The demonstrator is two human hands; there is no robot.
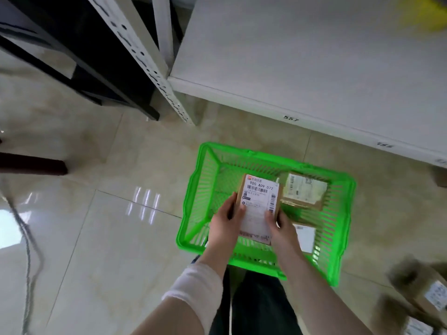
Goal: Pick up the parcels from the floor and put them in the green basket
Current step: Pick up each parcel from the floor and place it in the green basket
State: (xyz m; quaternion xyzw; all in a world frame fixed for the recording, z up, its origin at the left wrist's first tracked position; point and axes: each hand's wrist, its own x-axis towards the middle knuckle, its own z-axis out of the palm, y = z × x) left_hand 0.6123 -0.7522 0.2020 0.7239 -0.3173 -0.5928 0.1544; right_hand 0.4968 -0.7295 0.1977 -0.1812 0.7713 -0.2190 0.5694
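A green basket (193, 194) stands on the tiled floor in front of me. Both hands hold a brown cardboard parcel (260, 197) with a white shipping label over the basket's inside. My left hand (226, 221) grips its left edge and my right hand (280, 226) grips its lower right edge. Inside the basket lies another brown parcel (304, 192) with a label at the far right, and a white-labelled parcel (306, 238) shows behind my right wrist. Two more brown parcels (420, 284) (401, 320) lie blurred on the floor at the lower right.
A white shelf (302, 68) with number tags runs along the far right, just beyond the basket. Its perforated upright (154, 71) meets the floor at centre. Dark furniture (72, 56) stands at the upper left. A grey cable (26, 238) trails along the left floor.
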